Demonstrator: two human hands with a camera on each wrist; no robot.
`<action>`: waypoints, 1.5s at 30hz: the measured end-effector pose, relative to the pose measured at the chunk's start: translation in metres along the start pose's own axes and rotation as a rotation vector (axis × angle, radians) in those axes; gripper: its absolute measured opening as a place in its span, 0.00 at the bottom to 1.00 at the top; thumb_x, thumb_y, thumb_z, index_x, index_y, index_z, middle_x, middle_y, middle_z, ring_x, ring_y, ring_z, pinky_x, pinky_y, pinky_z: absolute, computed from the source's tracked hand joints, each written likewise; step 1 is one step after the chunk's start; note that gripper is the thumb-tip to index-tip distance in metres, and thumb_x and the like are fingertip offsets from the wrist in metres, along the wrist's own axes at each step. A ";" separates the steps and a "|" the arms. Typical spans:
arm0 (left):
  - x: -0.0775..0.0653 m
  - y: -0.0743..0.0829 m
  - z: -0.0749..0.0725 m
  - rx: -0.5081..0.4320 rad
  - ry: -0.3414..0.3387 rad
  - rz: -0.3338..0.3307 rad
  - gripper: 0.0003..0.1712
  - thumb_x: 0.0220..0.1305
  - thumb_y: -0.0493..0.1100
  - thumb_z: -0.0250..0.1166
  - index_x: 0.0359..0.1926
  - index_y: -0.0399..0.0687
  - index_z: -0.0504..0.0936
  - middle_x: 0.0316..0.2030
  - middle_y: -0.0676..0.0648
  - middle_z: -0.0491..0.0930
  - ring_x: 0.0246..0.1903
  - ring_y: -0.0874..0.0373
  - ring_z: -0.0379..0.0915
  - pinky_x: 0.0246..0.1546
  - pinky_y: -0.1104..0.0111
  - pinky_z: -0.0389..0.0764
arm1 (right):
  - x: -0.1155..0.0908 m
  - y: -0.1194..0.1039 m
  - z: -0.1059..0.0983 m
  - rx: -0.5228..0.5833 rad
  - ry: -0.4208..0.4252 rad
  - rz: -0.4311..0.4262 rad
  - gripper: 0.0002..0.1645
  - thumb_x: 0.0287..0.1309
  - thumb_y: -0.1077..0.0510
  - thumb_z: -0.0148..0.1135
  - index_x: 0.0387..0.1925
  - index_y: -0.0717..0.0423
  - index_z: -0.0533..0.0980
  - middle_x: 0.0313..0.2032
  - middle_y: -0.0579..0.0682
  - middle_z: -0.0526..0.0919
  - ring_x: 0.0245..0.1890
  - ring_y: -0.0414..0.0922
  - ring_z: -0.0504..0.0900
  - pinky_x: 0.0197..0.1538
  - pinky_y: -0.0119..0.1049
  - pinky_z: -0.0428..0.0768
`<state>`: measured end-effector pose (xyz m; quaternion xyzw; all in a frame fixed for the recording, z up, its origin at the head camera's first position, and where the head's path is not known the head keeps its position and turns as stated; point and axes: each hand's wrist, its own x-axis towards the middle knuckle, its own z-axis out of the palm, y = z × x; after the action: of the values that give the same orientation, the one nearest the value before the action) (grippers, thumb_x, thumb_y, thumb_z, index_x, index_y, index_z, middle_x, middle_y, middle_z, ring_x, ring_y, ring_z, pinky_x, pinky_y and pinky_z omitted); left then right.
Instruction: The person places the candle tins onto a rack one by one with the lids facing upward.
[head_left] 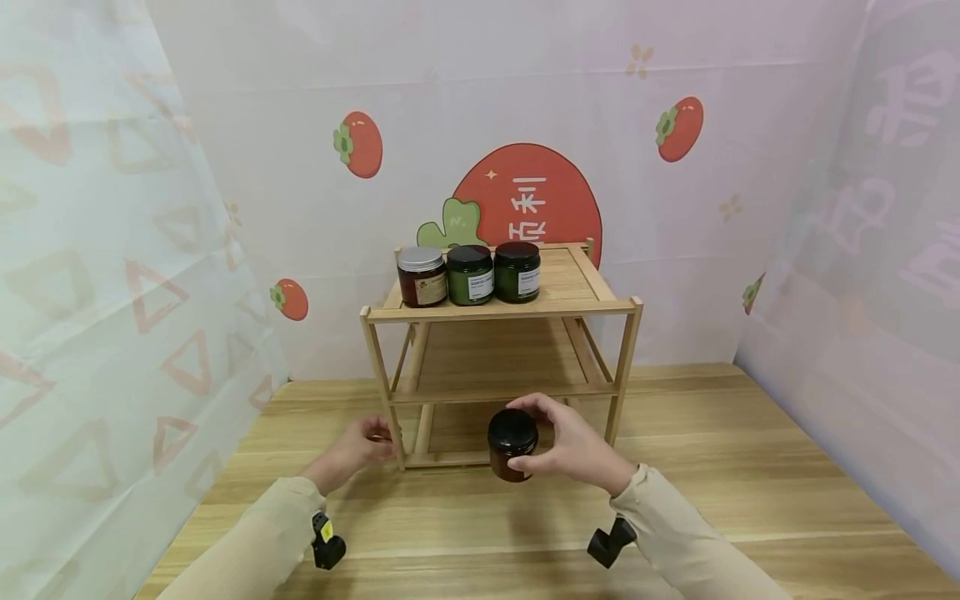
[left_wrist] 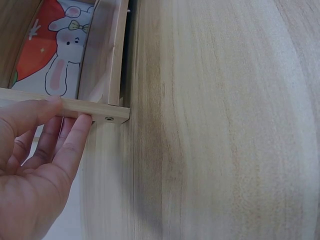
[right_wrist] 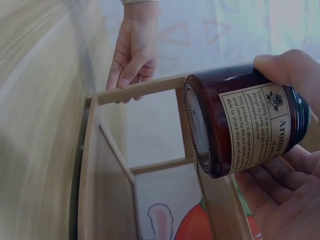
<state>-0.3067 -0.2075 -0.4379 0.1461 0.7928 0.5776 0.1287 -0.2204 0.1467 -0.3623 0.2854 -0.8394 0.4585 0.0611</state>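
My right hand [head_left: 576, 448] grips a dark amber candle jar [head_left: 504, 468] with a black lid, thumb on one side and fingers on the other. The right wrist view shows its cream label [right_wrist: 257, 127] and round base, the jar tipped on its side in that view. It is held in front of the bottom tier of a three-tier wooden shelf [head_left: 487, 395]. Low on the shelf's front left post [left_wrist: 97, 111], my left hand [head_left: 358, 450] pinches the wood between thumb and fingers.
Along the top tier's left and middle front stand three jars: a brown one [head_left: 422, 279] with a silver lid and two green ones [head_left: 470, 279] with black lids. The shelf rests on a wood-grain table [head_left: 712, 467]. Printed cloth [head_left: 292, 192] hangs behind and at both sides.
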 end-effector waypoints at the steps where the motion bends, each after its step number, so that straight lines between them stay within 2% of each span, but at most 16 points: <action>1: 0.000 0.000 0.000 0.003 0.002 0.001 0.20 0.61 0.31 0.63 0.52 0.28 0.69 0.46 0.37 0.76 0.41 0.56 0.76 0.47 0.55 0.82 | 0.000 0.000 -0.001 -0.004 0.004 -0.007 0.35 0.44 0.53 0.78 0.54 0.54 0.73 0.49 0.48 0.80 0.48 0.42 0.79 0.55 0.35 0.77; 8: -0.001 -0.001 0.000 0.022 0.005 0.018 0.19 0.62 0.32 0.63 0.51 0.28 0.70 0.44 0.38 0.77 0.40 0.56 0.77 0.46 0.56 0.82 | 0.002 -0.005 -0.008 -0.003 0.015 0.027 0.36 0.44 0.52 0.78 0.56 0.51 0.73 0.51 0.46 0.79 0.49 0.42 0.79 0.58 0.38 0.77; 14: 0.000 -0.001 0.000 0.006 0.011 0.012 0.19 0.60 0.30 0.63 0.51 0.27 0.70 0.44 0.38 0.77 0.40 0.57 0.77 0.46 0.57 0.82 | 0.003 -0.012 -0.019 0.028 0.035 0.040 0.36 0.44 0.55 0.78 0.56 0.52 0.73 0.52 0.48 0.79 0.51 0.44 0.78 0.60 0.41 0.76; 20: 0.000 -0.001 0.001 0.010 0.023 -0.003 0.19 0.60 0.30 0.64 0.50 0.28 0.69 0.44 0.39 0.76 0.39 0.57 0.76 0.46 0.56 0.82 | 0.004 -0.017 -0.030 0.047 0.078 0.032 0.36 0.45 0.56 0.77 0.57 0.54 0.73 0.53 0.53 0.79 0.50 0.46 0.80 0.55 0.37 0.79; 29: 0.000 -0.001 0.002 0.004 0.025 -0.015 0.19 0.59 0.30 0.64 0.50 0.28 0.69 0.43 0.39 0.77 0.39 0.57 0.77 0.45 0.57 0.82 | 0.007 -0.028 -0.054 0.145 0.121 0.034 0.37 0.47 0.62 0.75 0.60 0.60 0.71 0.56 0.62 0.75 0.52 0.54 0.80 0.50 0.33 0.82; 31: 0.000 -0.001 0.001 0.003 0.023 -0.015 0.19 0.60 0.30 0.64 0.50 0.28 0.69 0.44 0.39 0.77 0.39 0.57 0.77 0.46 0.56 0.82 | 0.008 -0.033 -0.060 0.153 0.134 0.030 0.37 0.47 0.63 0.75 0.60 0.61 0.71 0.56 0.62 0.75 0.52 0.52 0.81 0.50 0.33 0.82; 39: 0.001 0.000 -0.001 -0.025 0.003 -0.018 0.20 0.60 0.29 0.63 0.52 0.27 0.68 0.45 0.38 0.75 0.40 0.56 0.76 0.47 0.57 0.82 | 0.012 -0.058 -0.088 0.175 0.178 0.062 0.39 0.48 0.65 0.74 0.63 0.59 0.69 0.58 0.60 0.75 0.48 0.36 0.82 0.46 0.30 0.83; 45: 0.000 0.001 -0.001 -0.010 -0.009 -0.010 0.21 0.61 0.31 0.63 0.53 0.27 0.68 0.46 0.37 0.76 0.41 0.55 0.76 0.47 0.55 0.82 | 0.020 -0.078 -0.106 0.097 0.233 0.104 0.38 0.51 0.58 0.73 0.64 0.55 0.70 0.58 0.57 0.76 0.49 0.31 0.81 0.45 0.27 0.82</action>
<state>-0.3067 -0.2084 -0.4370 0.1440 0.7901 0.5801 0.1359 -0.2122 0.1908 -0.2370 0.1888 -0.8171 0.5312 0.1207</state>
